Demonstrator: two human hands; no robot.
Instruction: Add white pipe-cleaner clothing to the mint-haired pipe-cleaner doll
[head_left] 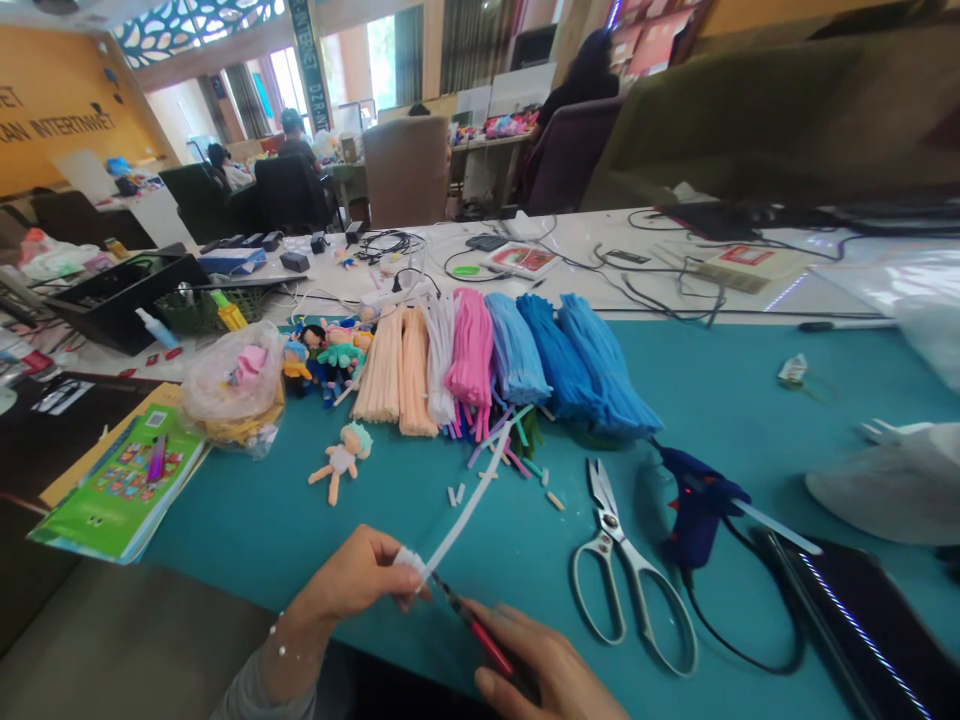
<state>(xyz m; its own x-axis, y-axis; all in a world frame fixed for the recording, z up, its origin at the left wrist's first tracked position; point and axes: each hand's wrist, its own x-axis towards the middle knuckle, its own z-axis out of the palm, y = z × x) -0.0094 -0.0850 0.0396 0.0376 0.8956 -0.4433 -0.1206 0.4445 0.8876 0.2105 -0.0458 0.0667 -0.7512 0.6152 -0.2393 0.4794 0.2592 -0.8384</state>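
My left hand (364, 572) pinches a small white fuzzy piece (409, 563) at the front of the teal mat. From that piece a long white strip (472, 502) runs up and to the right toward the bundles. My right hand (544, 665) is closed around a red-handled tool (487, 640), whose dark metal tip touches the strip beside the white piece. A small doll (343, 462) with mint hair lies beyond my left hand. Large silver scissors (611, 530) rest on the mat to the right, blades slightly apart.
Bundles of peach (381, 370), pink (470, 350) and blue stems (607, 370) line the mat's back. A blue glue gun (694, 505) with its cable and a dark tablet (862, 620) lie at right. Green booklets (124, 480) and a plastic bag (232, 385) are at left. People sit in the background.
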